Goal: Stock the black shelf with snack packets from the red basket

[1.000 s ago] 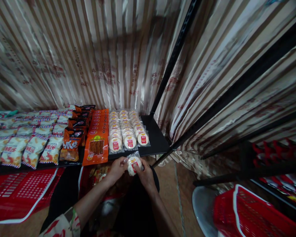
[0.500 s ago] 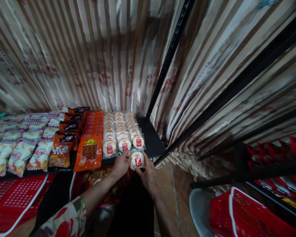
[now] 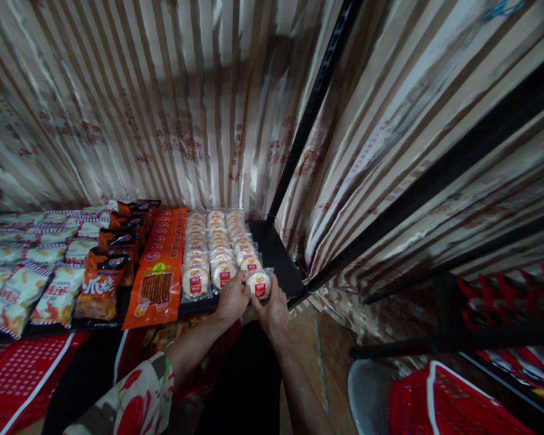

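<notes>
Between both hands is a wrapped round white rice cracker (image 3: 259,284) with a red label, at the front end of the right-hand row. My left hand (image 3: 234,298) pinches the left edge of its clear wrapper. On the opposite side my right hand (image 3: 272,311) grips it, thumb in front and fingers along the right edge. Behind and to the left, rows of the same wrapped crackers (image 3: 220,244) lean back on the black shelf (image 3: 274,251). Whether the held cracker's lower edge rests on the shelf is hidden by the hands.
An orange snack packet (image 3: 156,266) lies left of the crackers, then orange-black bags (image 3: 100,284) and white snack bags (image 3: 58,296). Red baskets (image 3: 25,368) sit below. Black shelf posts (image 3: 315,103) rise at right, near a grey tub (image 3: 367,393) and another red basket (image 3: 466,402).
Both hands have moved the cracker slightly up and to the right, closer to the front of the right-hand row. The view has shifted a little.
</notes>
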`<state>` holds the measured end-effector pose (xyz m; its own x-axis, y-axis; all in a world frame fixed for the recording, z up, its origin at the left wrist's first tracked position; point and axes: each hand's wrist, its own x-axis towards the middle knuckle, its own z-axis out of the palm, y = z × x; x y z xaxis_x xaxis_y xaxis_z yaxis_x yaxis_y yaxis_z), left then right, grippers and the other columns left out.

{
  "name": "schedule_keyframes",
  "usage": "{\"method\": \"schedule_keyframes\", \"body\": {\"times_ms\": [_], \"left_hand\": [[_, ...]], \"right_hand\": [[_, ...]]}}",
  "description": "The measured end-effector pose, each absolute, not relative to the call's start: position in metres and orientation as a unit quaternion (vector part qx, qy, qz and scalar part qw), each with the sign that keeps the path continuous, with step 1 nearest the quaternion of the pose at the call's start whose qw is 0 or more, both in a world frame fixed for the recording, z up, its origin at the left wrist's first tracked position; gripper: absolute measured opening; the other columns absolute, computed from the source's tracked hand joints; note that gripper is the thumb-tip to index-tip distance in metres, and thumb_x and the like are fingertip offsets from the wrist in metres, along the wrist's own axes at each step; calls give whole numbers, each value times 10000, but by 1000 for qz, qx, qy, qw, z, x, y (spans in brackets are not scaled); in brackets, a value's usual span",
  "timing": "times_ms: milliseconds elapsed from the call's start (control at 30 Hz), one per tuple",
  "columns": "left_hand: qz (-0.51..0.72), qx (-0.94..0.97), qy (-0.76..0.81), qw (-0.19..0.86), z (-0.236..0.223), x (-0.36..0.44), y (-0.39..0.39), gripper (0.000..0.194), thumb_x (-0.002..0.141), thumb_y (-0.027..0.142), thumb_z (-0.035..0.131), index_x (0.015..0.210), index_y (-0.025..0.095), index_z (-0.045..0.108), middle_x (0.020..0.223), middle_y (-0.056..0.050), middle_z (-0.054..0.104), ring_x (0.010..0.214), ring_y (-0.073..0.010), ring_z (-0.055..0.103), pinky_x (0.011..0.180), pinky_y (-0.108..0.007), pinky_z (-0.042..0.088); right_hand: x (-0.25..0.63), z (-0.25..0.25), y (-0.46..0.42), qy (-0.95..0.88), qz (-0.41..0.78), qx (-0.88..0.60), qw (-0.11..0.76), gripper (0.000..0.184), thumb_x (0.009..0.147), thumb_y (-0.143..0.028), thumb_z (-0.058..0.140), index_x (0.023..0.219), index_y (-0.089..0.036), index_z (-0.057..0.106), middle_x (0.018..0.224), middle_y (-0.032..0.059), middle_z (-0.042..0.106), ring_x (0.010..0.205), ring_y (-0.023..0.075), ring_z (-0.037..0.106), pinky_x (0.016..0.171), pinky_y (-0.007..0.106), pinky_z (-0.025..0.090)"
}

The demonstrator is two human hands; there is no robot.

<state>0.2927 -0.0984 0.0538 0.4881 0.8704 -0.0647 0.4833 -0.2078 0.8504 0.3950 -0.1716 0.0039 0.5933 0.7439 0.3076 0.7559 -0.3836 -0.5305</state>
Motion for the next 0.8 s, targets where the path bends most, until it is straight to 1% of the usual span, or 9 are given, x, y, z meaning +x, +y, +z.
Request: {"method": "schedule_keyframes", "body": {"times_ms": [133,200,400,500,633,733,800], "left_hand": [[232,746,456,426,45,297,-96,462,754,125,438,1215,145,463,892,-70,649,789,-171,586,766,-280,443],[238,742,459,427,41,298,-95,502,750,125,442,1251,128,431,924,-85,647,816,-179,586,803,-291,439],[261,736,449,434,33,301,-95,549,753,127,425,1299,111,376,1040,-117,628,849,-182,588,835,-299,445],[269,738,444,430,30,302,-95,546,757,142,426,1297,90,373,1085,-137,609,902,-194,586,877,-317,435],[275,737,443,430,29,303,-98,506,769,160,409,1267,70,395,1159,-157,565,1033,-209,549,941,-353,410],[274,754,436,408,28,304,-102,486,762,141,397,1239,48,419,1165,-169,554,1087,-213,522,978,-374,390],[274,771,428,384,28,304,-103,472,747,115,398,1211,47,452,1229,-173,512,1147,-215,482,1016,-370,356]], "right_hand": [[400,2,-162,-456,-9,-837,303,712,755,-420,515,1334,-66,299,1016,159,572,950,284,514,837,390,419],[402,0,-158,-463,-13,-833,303,701,761,-418,508,1333,-71,300,1025,155,569,946,283,510,834,392,416],[406,-3,-151,-465,-16,-831,304,689,769,-453,499,1325,-88,318,1026,150,573,928,280,504,827,395,407],[409,-3,-149,-466,-12,-830,305,677,769,-474,492,1315,-104,342,1039,145,577,942,278,504,827,388,404],[412,-6,-148,-472,-5,-823,315,656,769,-477,482,1309,-125,363,1078,132,580,982,270,502,842,383,398],[413,-6,-146,-472,-1,-819,325,648,776,-478,465,1304,-112,375,1093,137,578,1007,269,498,865,385,391],[413,-6,-146,-468,8,-821,328,652,777,-482,459,1304,-105,380,1082,139,583,1011,271,495,866,382,396]]}}
